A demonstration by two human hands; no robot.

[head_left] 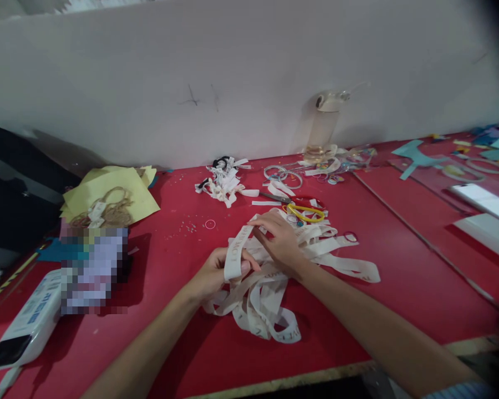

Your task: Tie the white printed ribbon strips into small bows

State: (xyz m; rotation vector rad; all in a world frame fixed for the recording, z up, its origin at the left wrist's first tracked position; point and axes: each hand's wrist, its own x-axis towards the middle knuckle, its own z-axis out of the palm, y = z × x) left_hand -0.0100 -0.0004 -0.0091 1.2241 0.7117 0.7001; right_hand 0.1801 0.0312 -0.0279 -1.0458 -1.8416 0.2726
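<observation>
1. Printed ribbon point(236, 252): we'd want this stretch flat, untwisted, lightly taut, lettering readable, and free of the tangle below.
2. Left hand point(216, 270): we see thumb and fingers pinching the strip's lower part; it slants up and rightward from there.
3. Right hand point(278, 238): fingertips grasp the strip's upper part; loose loops point(270, 310) lie beneath and beyond, on the red table point(166, 343).
</observation>
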